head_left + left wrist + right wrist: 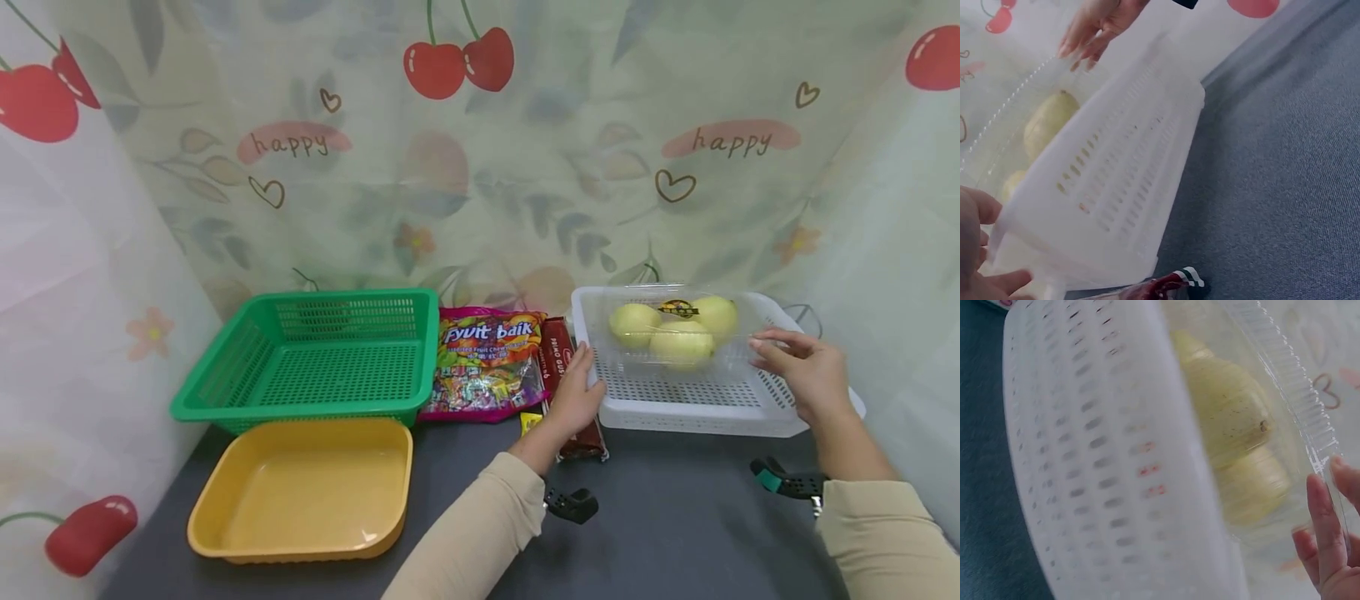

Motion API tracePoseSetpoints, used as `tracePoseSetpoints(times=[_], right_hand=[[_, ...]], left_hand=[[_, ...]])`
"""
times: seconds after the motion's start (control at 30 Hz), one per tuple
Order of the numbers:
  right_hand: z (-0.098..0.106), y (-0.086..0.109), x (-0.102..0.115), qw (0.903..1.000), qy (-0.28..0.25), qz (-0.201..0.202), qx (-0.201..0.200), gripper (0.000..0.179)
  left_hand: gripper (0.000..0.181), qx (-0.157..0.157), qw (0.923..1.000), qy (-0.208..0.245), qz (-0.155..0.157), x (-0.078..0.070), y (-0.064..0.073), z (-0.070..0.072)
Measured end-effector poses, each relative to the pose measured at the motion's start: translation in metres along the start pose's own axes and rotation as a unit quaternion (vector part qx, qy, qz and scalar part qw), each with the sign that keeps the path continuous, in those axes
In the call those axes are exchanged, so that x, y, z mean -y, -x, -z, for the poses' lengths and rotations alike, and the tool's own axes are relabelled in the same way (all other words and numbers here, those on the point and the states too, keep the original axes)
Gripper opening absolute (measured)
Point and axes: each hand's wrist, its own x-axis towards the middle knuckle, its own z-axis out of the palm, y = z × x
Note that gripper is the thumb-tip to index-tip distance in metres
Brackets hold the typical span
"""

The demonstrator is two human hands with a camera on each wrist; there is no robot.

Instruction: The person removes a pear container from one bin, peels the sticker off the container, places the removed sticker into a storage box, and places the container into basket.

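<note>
A clear plastic box with three pale yellow, pear-like fruits sits in the white perforated basket on the right. My right hand pinches the box's right edge between thumb and fingers; the right wrist view shows fingertips on its ridged rim. At the basket's left side, my left hand touches the wall with fingers fairly straight and thumb spread. In the left wrist view these fingers lie right at the basket's corner.
A green basket stands at the back left, with a yellow tub before it. Between the baskets lie a fruit candy bag, a dark red packet and a small yellow packet. A printed curtain hangs behind.
</note>
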Motion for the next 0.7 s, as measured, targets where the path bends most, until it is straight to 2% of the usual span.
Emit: tracePoseSetpoints(times=[0.2,0.3,0.43,0.57,0.7], right_hand=[[-0.003,0.008,0.016,0.9991,-0.038,0.004,-0.016,0.011],[-0.004,0.01,0.018,0.9971,-0.073,0.015,-0.016,0.012],[-0.008,0.015,0.023,0.9961,-0.082,0.024,-0.022,0.013],[-0.019,0.021,0.029,0.9953,-0.085,0.042,-0.018,0.015],[-0.03,0.027,0.033,0.9909,-0.116,0.068,0.006,0.016]], left_hand=[[0.055,-0.034,0.9985,0.04,0.015,-0.005,-0.001,0.009],[0.052,-0.05,0.9972,0.055,0.01,-0.008,-0.002,0.015],[0.051,-0.05,0.9937,0.1,0.0,-0.016,-0.001,0.023],[0.051,-0.046,0.9851,0.166,-0.001,-0.026,0.001,0.031],[0.052,-0.062,0.9735,0.22,-0.015,-0.035,0.0,0.038]])
